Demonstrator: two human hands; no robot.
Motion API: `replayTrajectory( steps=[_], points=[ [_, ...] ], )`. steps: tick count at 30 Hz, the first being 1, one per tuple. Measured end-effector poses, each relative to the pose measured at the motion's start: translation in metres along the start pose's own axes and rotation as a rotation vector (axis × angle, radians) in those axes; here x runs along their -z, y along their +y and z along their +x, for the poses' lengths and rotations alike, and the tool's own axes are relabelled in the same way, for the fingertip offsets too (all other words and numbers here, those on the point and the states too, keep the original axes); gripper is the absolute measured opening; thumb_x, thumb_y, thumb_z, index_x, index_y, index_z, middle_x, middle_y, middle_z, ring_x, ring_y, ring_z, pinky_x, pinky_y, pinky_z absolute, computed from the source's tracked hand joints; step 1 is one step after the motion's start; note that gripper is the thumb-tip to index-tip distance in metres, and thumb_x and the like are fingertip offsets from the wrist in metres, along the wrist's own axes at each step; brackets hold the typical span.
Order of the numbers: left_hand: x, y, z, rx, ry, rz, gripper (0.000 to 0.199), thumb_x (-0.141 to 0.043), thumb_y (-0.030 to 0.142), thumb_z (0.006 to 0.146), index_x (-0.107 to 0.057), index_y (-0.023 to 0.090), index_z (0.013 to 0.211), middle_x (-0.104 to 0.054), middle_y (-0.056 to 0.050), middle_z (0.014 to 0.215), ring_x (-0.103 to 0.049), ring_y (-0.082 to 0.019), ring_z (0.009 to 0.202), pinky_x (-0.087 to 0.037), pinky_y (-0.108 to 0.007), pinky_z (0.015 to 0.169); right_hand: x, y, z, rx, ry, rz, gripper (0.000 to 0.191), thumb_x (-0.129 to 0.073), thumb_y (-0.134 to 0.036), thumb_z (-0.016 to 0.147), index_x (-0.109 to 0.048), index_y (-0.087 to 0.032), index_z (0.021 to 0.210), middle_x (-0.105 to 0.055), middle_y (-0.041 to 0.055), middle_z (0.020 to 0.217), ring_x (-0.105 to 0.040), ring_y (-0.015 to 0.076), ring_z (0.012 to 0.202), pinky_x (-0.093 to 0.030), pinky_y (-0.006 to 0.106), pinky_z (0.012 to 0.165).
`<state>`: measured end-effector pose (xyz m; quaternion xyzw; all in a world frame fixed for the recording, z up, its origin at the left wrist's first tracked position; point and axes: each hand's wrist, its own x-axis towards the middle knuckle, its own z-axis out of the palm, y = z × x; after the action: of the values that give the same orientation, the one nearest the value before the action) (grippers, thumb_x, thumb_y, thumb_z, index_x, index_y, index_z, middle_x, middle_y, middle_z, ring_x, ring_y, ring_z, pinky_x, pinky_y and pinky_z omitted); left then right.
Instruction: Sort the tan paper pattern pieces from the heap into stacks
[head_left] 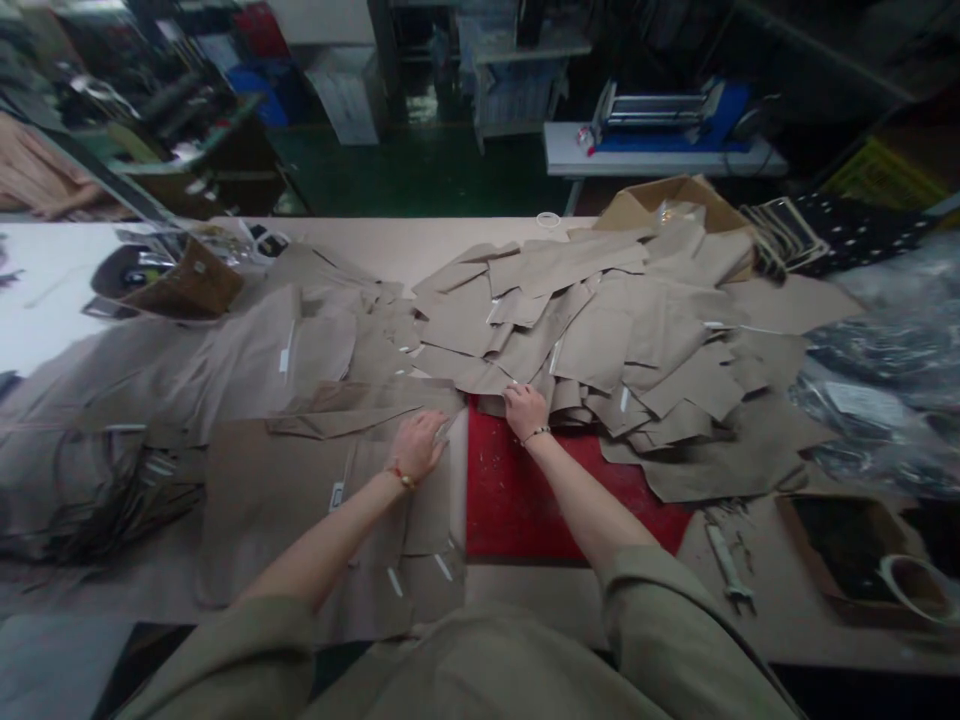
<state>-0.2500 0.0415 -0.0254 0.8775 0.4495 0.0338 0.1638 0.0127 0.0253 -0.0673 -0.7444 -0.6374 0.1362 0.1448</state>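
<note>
- We count two bare hands: our left hand (416,447) lies in a wide, open grip, pressed on stacked tan kraft-paper pattern pieces (300,520).
- Our right hand (525,412) touches the edge of a larger pile (600,345); we cannot tell whether its grip pinches anything.
- The pieces, too many to count, are flat and angular, some with white tags (337,494). They lie on the worktop (420,240) and partly over one red cutting mat (525,510).
</note>
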Motion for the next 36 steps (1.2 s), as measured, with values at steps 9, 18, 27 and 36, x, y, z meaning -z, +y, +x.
replayTrajectory(
  steps=[9,18,27,36],
  points=[
    [-0.009,0.033,0.117,-0.117,0.000,0.030,0.058,-0.056,0.008,0.078,-0.066,0.019,0.135,-0.056,-0.009,0.147,-0.050,-0.023,0.136,-0.039,-0.035,0.115,0.112,0.020,-0.097,0.311,0.512,0.556,0.021,-0.050,-0.015,0.097,-0.066,-0.021,0.109,-0.070,0.0084,0.123,-0.065,0.0196,0.117,-0.054,0.039,0.102],
    [0.166,-0.052,0.000,-0.394,0.272,0.111,0.038,-0.044,0.035,0.098,-0.073,0.025,0.121,-0.071,-0.009,0.123,-0.063,-0.024,0.118,-0.044,-0.046,0.106,0.121,-0.062,-0.176,0.504,0.547,0.590,0.028,-0.053,-0.008,0.090,-0.064,-0.021,0.111,-0.068,0.0107,0.126,-0.062,0.0250,0.126,-0.055,0.048,0.104],
    [0.142,-0.174,-0.335,0.032,-0.239,0.133,0.052,-0.033,0.023,0.095,-0.075,0.038,0.122,-0.068,-0.004,0.132,-0.065,-0.027,0.120,-0.048,-0.047,0.104,-0.074,-0.191,-0.262,0.888,-0.324,0.608,0.025,-0.058,-0.018,0.091,-0.069,-0.017,0.113,-0.069,0.0120,0.125,-0.061,0.0203,0.127,-0.052,0.034,0.107],
    [0.068,-0.167,-0.365,0.310,-0.765,0.193,0.076,-0.069,0.034,0.068,-0.060,0.031,0.144,-0.049,-0.011,0.154,-0.048,-0.036,0.141,-0.036,-0.055,0.114,-0.061,-0.160,-0.143,0.631,-0.373,0.336,0.033,-0.064,-0.034,0.090,-0.071,-0.022,0.120,-0.066,0.0090,0.130,-0.062,0.0216,0.119,-0.050,0.034,0.102]
  ],
)
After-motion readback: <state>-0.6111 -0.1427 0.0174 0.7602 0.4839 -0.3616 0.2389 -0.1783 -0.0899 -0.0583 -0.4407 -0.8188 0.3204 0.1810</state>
